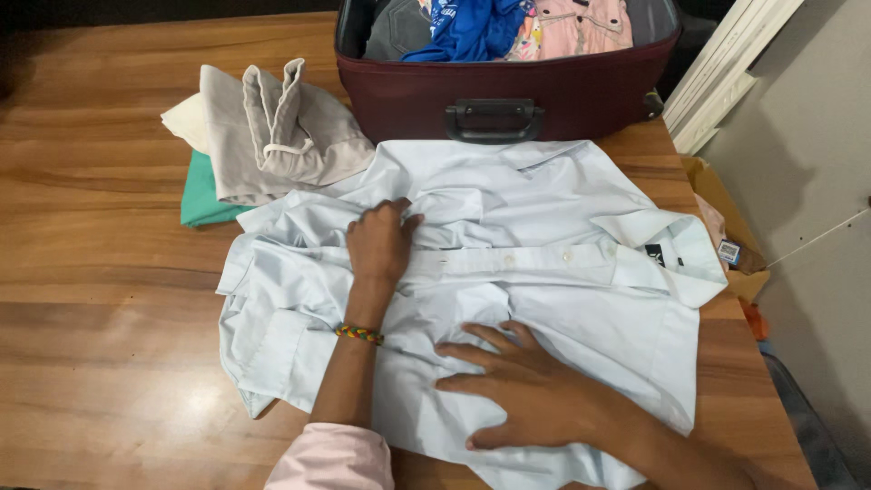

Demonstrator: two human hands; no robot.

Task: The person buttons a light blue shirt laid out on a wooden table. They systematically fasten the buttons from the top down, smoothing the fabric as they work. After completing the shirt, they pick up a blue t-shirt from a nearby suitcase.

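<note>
Pale blue cotton, crumpled and soft, covers the middle of the wooden table (100, 299): a button-up dress shirt (544, 263) lies front-up with its collar (667, 254) turned toward the right edge and its button placket running across in a straight band. Your left hand (381, 240), a bright woven bracelet (359, 334) at the wrist and a pink sleeve (331, 458) pushed up the forearm, rests on the placket near the shirt's centre, fingers curled and bunching a fold of cloth beneath them. Your right hand (522, 390) lies flat with fingers spread wide on the lower front panel, pressing the fabric smooth (it grips nothing). One shirt sleeve is folded in loose pleats at the left side.

Just behind the shirt stands an open maroon suitcase (508, 91), hard-edged with a dark handle on its near wall, stuffed with tumbled blue, grey and pink garments. To the left of it sits a small pile of clothes: grey-beige trousers (272, 136) on top, a cream piece (186, 118) and a green piece (201, 200) showing beneath, the pile touching the shirt's upper edge. A cardboard box (721, 209) sits beyond the table's right edge.
</note>
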